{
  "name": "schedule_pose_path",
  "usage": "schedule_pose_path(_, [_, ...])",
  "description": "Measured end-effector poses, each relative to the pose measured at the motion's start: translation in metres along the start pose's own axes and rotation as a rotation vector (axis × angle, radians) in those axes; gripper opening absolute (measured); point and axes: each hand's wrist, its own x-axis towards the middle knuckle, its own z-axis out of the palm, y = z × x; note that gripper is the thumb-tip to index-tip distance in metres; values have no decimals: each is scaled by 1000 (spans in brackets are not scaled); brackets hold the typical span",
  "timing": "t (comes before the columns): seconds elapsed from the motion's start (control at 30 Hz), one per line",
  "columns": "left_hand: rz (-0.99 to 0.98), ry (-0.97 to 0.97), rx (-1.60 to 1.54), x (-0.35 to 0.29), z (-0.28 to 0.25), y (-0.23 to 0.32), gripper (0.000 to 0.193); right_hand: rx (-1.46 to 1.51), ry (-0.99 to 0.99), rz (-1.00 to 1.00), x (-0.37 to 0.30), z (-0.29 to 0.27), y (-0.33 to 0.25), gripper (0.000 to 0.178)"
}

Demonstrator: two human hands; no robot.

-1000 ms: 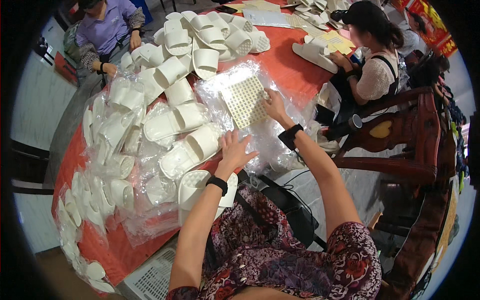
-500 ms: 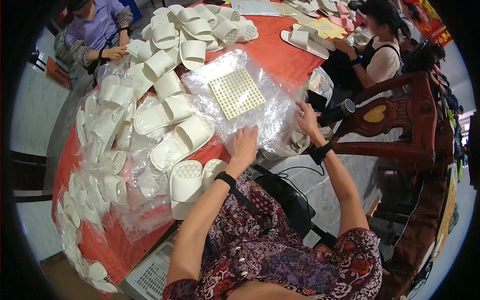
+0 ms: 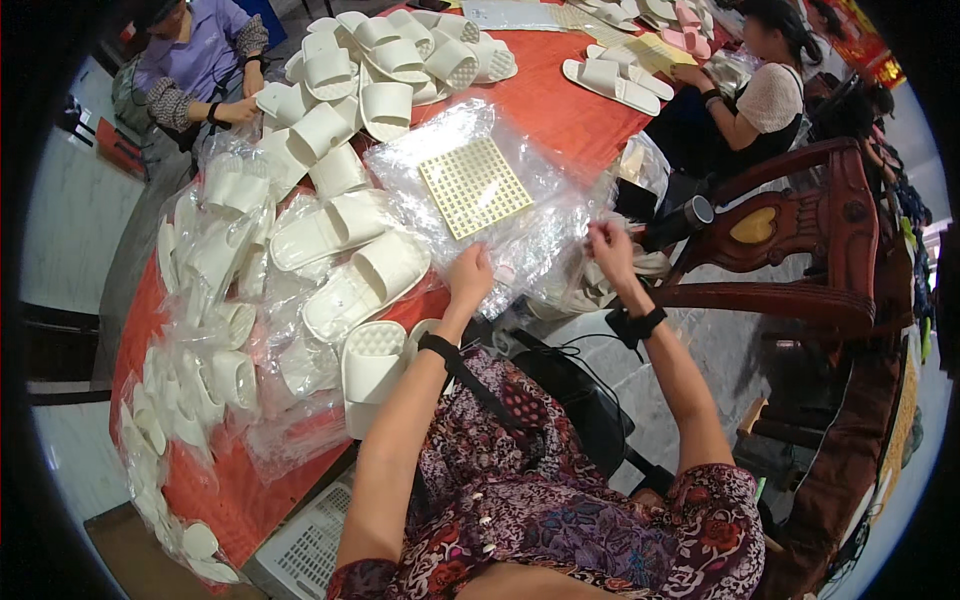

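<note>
A stack of clear plastic bags (image 3: pixel 545 205) lies before me at the table's near edge. A sheet with rows of small pale-yellow stickers (image 3: pixel 475 188) rests on it. My left hand (image 3: pixel 470 278) is closed at the bags' near edge, its fingertips pinching clear film. On the right side, my right hand (image 3: pixel 612 252) is also closed, thumb and fingers gripping the edge of a plastic bag. Left of the stack lies a pair of white slippers in a clear bag (image 3: pixel 365 285). Loose white slippers (image 3: pixel 375 355) stand partly behind my left forearm.
White slippers (image 3: pixel 400 50) are heaped at the back of the red table (image 3: pixel 545 85); several bagged ones (image 3: pixel 215 250) cover its left side. A wooden chair (image 3: pixel 775 230) and dark cylinder (image 3: pixel 690 215) are on the right. Two co-workers sit at the table, far left and far right.
My left hand has drawn back toward me and left, its fingers going from spread on the bags to closed. My right hand has lowered slightly. The right co-worker now holds a yellow sheet.
</note>
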Motion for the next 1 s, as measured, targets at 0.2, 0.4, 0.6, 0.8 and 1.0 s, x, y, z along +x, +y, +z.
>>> schedule_pose_path(0.2, [-119,-60,-115,5,2,-10,30,-112,-176,262,-65,48,-9,39])
schedule_pose_path(0.4, [-36,-124,-114,9,-11,22,31,462,-179,520,-47,68,-7,31])
schedule_pose_path(0.6, [330,-159,26,-4,-28,40,29,482,-24,246,-50,110,-51,18])
schedule_pose_path(0.8, [229,-81,74,5,-30,39,26,372,-150,-38,-39,104,-62,24])
schedule_pose_path(1.0, [84,-23,-2,16,-38,47,23,-859,-240,-616,-24,97,-43,37])
